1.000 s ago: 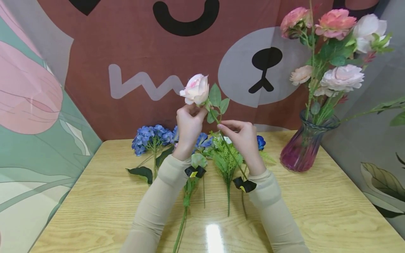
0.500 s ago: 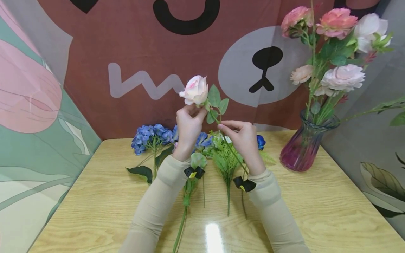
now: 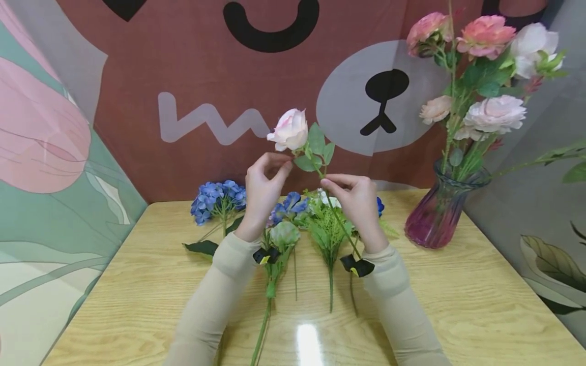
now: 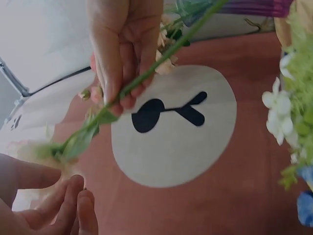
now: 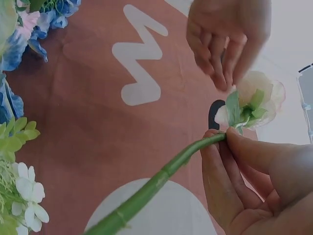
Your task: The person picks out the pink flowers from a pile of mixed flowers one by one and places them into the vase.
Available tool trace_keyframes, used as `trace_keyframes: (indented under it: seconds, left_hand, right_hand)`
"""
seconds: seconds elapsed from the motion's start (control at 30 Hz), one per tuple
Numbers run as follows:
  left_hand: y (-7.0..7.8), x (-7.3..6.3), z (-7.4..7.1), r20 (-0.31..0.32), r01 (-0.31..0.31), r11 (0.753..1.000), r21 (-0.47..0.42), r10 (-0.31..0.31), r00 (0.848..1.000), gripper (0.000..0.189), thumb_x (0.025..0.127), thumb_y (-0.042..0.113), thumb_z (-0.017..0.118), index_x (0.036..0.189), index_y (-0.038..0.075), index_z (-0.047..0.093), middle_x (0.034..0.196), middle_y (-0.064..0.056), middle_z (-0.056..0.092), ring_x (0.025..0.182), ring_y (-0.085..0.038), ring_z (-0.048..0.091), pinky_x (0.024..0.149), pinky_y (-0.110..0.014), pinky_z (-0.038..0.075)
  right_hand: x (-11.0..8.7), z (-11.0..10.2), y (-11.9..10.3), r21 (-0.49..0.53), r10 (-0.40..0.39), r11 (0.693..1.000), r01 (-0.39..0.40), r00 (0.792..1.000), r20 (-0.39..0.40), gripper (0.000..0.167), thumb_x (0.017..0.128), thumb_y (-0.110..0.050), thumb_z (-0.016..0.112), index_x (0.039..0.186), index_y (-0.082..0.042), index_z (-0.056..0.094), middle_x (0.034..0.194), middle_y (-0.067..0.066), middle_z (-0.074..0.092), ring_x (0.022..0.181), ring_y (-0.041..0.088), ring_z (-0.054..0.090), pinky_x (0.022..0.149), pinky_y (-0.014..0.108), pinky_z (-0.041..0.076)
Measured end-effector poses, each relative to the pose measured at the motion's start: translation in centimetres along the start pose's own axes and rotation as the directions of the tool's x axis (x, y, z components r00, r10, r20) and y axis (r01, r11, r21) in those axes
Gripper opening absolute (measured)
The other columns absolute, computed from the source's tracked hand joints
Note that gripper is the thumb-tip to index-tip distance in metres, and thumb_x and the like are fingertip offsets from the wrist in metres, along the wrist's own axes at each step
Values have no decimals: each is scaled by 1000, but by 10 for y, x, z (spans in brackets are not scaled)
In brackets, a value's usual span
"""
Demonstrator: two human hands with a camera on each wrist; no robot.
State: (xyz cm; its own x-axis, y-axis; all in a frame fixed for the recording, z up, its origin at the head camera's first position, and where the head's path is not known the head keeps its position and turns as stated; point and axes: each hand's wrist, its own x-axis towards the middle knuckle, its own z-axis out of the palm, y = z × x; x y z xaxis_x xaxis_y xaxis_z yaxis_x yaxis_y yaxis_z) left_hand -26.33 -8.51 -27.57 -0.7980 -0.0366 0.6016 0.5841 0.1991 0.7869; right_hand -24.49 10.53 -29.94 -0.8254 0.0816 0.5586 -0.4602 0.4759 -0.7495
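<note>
A pale pink rose (image 3: 289, 131) with green leaves (image 3: 316, 140) stands tilted in the air above the table. Thumb and fingers of my right hand (image 3: 359, 201) pinch its stem (image 3: 338, 216) just below the leaves; the right wrist view shows this grip on the stem (image 5: 161, 176). My left hand (image 3: 263, 190) is beside the flower head, slightly below it. In the left wrist view, a gap shows between the left thumb and fingers (image 4: 80, 210), and nothing is held there. The rose head looks blurred in that view.
Blue hydrangeas (image 3: 217, 201), a green leafy bunch (image 3: 329, 234) and other stems lie on the wooden table (image 3: 137, 305). A pink-blue glass vase (image 3: 432, 218) filled with pink and white flowers stands at the right. A printed bear cloth (image 3: 206, 61) hangs behind.
My left hand has let go below the rose head and moved down and left. The rose and my right hand have shifted slightly right.
</note>
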Motion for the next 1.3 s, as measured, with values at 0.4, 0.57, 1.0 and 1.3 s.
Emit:
trace_keyframes:
  seconds: [0.4,0.57,1.0,1.3]
  left_hand:
    - [9,-20,-36,-39,7,992,125,-2,999,15,92,11,60,99,1,69,93,-17,67,74,-22,57,63,-26,45]
    - [-10,-21,-45,-96,10,984,178,7,995,13,90,8,62,95,-2,69,90,-19,68,73,-23,57,64,-29,44]
    - [-63,-21,-75,-157,4,967,253,37,987,14,89,18,66,93,7,72,87,-10,70,72,-17,56,65,-21,43]
    - [-76,-28,-97,-202,54,948,314,11,979,12,87,16,68,92,6,72,83,-9,69,68,-11,55,60,-17,42]
  right_hand:
    - [11,-17,6,46,-24,999,30,992,-123,23,82,-24,74,97,-7,76,84,13,74,60,10,69,53,17,52]
    - [17,-27,6,22,-39,999,43,987,-157,24,81,-24,75,96,-6,76,84,13,74,59,-2,66,57,15,53]
    - [27,-55,9,-60,-42,998,28,969,-245,26,83,-27,73,97,-5,76,86,15,73,56,-13,59,54,11,47]
    - [34,-75,3,-28,-6,1000,-2,963,-271,27,83,-27,73,98,-4,75,90,17,73,62,-8,65,63,11,51]
